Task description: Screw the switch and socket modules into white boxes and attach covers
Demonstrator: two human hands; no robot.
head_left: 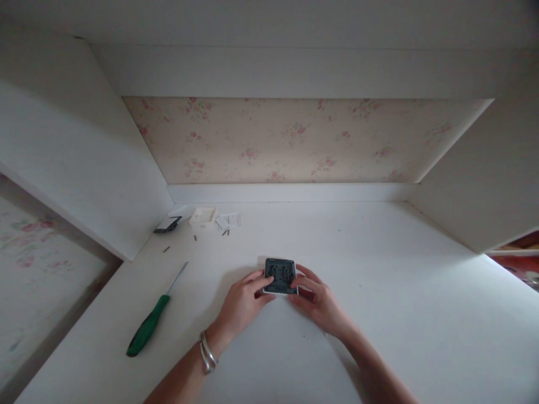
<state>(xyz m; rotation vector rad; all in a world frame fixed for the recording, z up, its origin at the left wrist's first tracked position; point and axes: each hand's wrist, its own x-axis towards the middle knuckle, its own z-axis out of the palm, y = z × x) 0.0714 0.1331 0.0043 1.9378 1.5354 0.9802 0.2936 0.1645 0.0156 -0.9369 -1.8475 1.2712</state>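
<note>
Between both hands is a square wall switch plate (280, 276), with a dark grey moulded face toward me and a white rim. My left hand (246, 294) grips its left side, index finger and thumb on the edges. On the right side, my right hand (318, 297) closes its fingers around the edge. A silver bracelet circles my left wrist. To the left lies a green-handled screwdriver (150, 322), its shaft pointing toward the back of the table.
At the back left of the white table (400, 314) sit a white open box (203, 217), thin white pieces (228, 221) and a dark-edged plate (168, 224). Several small screws (167, 249) lie near them. White panels rise at both sides, with a low shelf overhead.
</note>
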